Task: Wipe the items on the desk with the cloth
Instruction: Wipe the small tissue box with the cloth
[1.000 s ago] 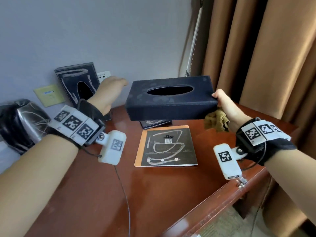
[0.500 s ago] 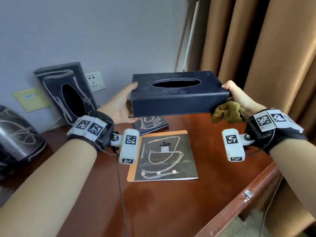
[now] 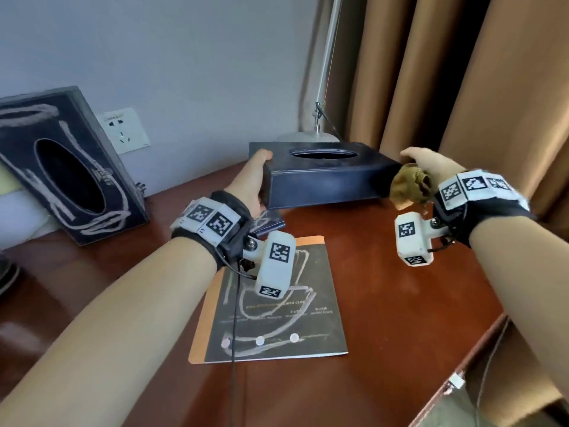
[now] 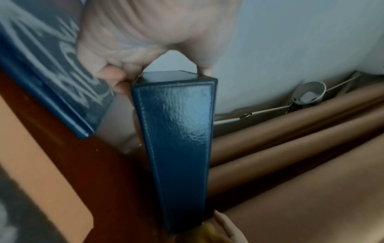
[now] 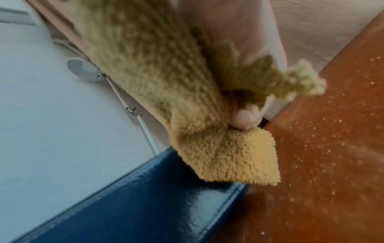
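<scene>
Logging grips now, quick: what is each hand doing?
Left hand: grips the tissue box's left end.
Right hand: holds the cloth at its right end.

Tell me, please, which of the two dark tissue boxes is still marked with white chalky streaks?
The dark tissue box leaning against the wall at the left; the dark blue tissue box held between left hand and right hand shows none.

Head looks down; wrists closely share the box (image 3: 320,177).
</scene>
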`<state>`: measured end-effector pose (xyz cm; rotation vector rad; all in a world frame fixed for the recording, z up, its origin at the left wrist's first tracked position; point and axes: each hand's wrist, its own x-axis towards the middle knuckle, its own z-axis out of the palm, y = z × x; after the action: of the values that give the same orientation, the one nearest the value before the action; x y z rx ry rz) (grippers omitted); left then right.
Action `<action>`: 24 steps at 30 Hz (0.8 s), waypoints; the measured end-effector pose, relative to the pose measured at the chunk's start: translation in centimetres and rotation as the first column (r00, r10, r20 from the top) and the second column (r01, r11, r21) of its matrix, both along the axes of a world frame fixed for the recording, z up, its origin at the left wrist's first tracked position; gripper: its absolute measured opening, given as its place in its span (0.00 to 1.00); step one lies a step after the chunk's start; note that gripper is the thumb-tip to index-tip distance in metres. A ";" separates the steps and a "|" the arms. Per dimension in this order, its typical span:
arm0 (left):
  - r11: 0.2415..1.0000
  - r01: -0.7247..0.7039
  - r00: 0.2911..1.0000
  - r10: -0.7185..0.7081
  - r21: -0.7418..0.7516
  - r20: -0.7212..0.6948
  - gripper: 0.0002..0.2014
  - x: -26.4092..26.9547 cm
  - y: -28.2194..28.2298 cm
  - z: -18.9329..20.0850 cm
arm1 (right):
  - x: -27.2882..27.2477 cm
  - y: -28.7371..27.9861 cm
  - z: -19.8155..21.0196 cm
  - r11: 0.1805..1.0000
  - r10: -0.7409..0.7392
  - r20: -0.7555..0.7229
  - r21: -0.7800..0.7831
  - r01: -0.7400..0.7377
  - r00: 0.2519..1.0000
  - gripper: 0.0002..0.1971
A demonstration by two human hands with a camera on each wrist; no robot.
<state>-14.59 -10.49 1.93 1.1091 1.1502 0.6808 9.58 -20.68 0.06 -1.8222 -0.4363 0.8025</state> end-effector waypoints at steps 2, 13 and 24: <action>1.000 0.003 1.000 -0.003 -0.011 0.016 0.12 1.0 0.0 -0.7 | 0.6 0.4 -0.6 0.999 0.023 0.062 -0.049 -0.020 0.998 0.12; 0.952 0.188 0.980 -0.198 -0.240 -0.017 0.17 2.4 0.3 -2.8 | 2.0 0.6 -2.0 0.989 -0.085 0.166 -0.108 0.104 0.982 0.14; 0.969 0.145 0.987 -0.126 -0.202 0.101 0.22 1.6 1.0 -3.2 | 5.8 2.0 -4.5 0.995 -0.038 0.091 -0.092 0.047 0.995 0.34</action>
<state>-13.01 -9.52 -1.24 0.9602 1.0352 0.4848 15.39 -18.71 -4.41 -1.9537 -0.4212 0.7254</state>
